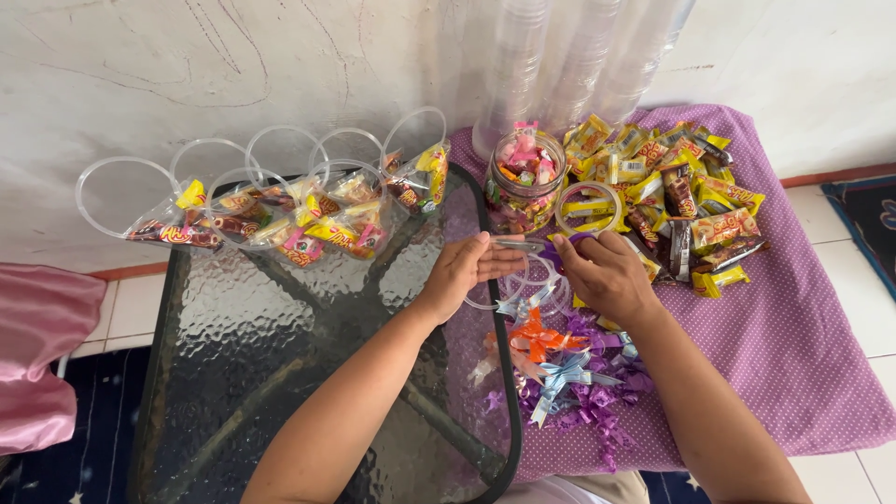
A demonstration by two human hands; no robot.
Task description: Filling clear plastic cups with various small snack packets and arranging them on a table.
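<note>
Both hands are meeting over the desk's (280, 373) right edge: left hand (464, 271) and right hand (605, 273) fingers pinching a clear plastic lid (523, 280). Ribbon bows (560, 369) are lying just near; a candy-filled jar (525, 182) is standing just far.

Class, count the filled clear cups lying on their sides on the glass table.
6, though overlap may hide some. They lie in a cluster along the glass table's far edge: far left, left, middle, centre back, centre right, and right.
</note>
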